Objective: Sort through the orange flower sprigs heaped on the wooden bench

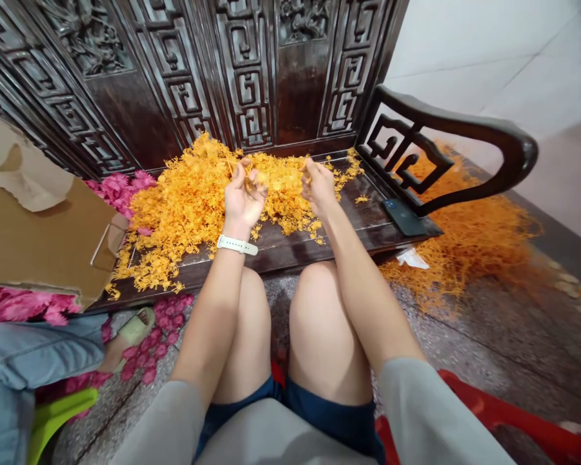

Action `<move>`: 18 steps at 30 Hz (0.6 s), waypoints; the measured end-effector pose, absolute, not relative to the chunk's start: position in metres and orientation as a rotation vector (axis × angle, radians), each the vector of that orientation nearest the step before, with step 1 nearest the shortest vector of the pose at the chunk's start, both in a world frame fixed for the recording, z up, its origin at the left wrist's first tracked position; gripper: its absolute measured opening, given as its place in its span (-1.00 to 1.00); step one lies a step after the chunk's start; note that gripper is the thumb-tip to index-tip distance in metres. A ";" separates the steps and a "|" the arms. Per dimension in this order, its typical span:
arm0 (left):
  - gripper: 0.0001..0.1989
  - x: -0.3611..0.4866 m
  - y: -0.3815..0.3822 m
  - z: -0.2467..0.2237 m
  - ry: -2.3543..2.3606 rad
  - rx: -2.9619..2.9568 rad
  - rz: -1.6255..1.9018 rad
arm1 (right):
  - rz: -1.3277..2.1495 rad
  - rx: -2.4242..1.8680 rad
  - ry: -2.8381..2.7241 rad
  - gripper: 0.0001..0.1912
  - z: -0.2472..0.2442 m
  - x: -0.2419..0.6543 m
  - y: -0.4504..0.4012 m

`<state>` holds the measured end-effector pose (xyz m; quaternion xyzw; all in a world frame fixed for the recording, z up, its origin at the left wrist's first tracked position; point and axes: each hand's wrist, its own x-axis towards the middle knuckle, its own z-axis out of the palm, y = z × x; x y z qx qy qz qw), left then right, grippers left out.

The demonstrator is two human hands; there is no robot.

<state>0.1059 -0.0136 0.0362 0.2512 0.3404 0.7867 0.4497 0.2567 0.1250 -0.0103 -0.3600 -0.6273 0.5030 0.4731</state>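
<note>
My left hand (244, 197), with a pale watch band (237, 245) at its wrist, is turned palm up over a heap of yellow-orange artificial flower pieces (184, 194). Its fingers are curled, with thumb and finger pinched on a yellow flower piece. A short gap to the right, my right hand (319, 184) is closed, its thumb pressed against the fingers. Whatever sits in that pinch is too small or blurred to make out. Both hands are just above the dark wooden bench seat (290, 248), where the flower pieces lie spread.
A cardboard box (43, 226) stands at left, with pink flowers (121, 190) beside it. A phone (404, 216) lies near the carved armrest (465, 129). Orange stems (474, 239) pile on the floor at right. Another person's jeans leg (48, 355) is at lower left.
</note>
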 end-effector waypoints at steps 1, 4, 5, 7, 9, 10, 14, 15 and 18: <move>-0.74 0.104 -0.013 0.036 0.839 0.633 1.950 | 1.074 -1.056 -1.603 -0.53 -0.020 0.260 0.134; -0.73 0.101 -0.013 0.036 0.837 0.657 1.956 | 0.740 -1.383 -1.802 -0.49 -0.042 0.271 0.151; -0.73 0.101 -0.013 0.036 0.832 0.663 1.958 | 0.677 -1.392 -1.860 -0.51 -0.046 0.275 0.154; -0.73 0.103 -0.013 0.036 0.826 0.671 1.957 | 0.566 -1.305 -1.940 -0.52 -0.047 0.281 0.157; -0.74 0.105 -0.011 0.035 0.855 0.669 1.936 | 0.465 -1.206 -1.982 -0.56 -0.045 0.285 0.158; -0.75 0.106 -0.010 0.034 0.874 0.666 1.920 | 0.437 -1.181 -1.983 -0.62 -0.043 0.285 0.157; -0.74 0.112 -0.006 0.029 0.896 0.669 1.888 | 0.495 -1.136 -1.899 -0.66 -0.037 0.282 0.147; -0.74 0.113 -0.005 0.028 0.907 0.667 1.885 | 0.522 -1.112 -1.864 -0.63 -0.033 0.280 0.142; -0.74 0.116 -0.004 0.025 0.984 0.637 1.876 | 0.581 -1.027 -1.771 -0.40 -0.019 0.274 0.126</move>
